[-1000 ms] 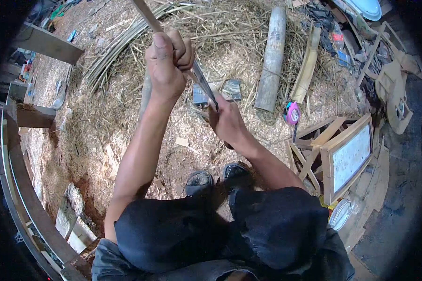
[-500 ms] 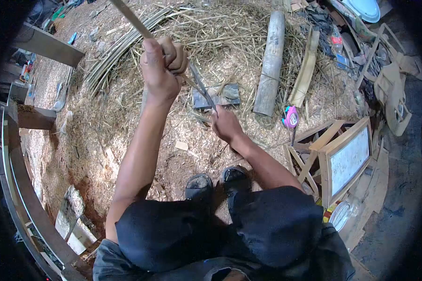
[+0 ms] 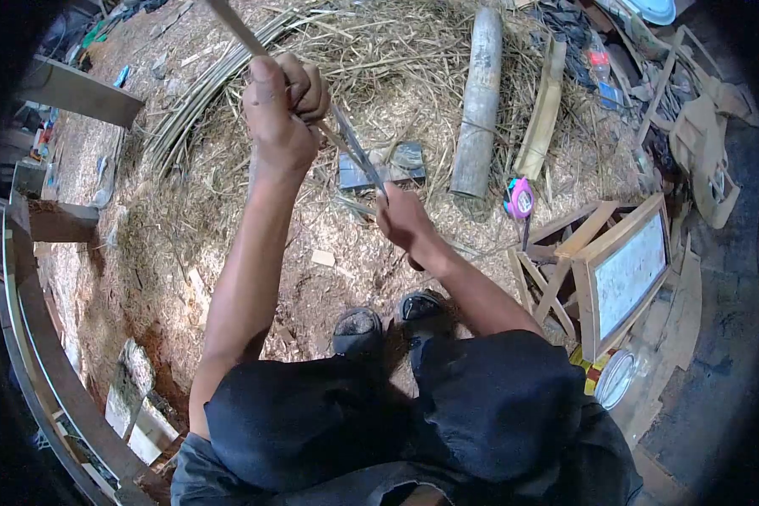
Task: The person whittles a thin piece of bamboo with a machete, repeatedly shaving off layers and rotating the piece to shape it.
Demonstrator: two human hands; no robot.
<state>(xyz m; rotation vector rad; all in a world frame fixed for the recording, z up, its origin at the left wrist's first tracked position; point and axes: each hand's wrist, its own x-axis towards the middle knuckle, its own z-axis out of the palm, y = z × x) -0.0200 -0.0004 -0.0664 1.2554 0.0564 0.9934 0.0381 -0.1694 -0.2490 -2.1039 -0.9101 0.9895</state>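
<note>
The left hand [image 3: 280,110] grips a thin strip [image 3: 234,27] jutting beyond it; the right hand [image 3: 405,219] clasps a blade [image 3: 352,142] beside the strip's lower end.

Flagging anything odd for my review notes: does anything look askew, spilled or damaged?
Shavings litter the ground and loose strips lie tangled, so it looks messy. The wooden frame sits askew by scraps. Nothing looks amiss where the left hand grips a thin stick and the right hand a narrow tool.
</note>
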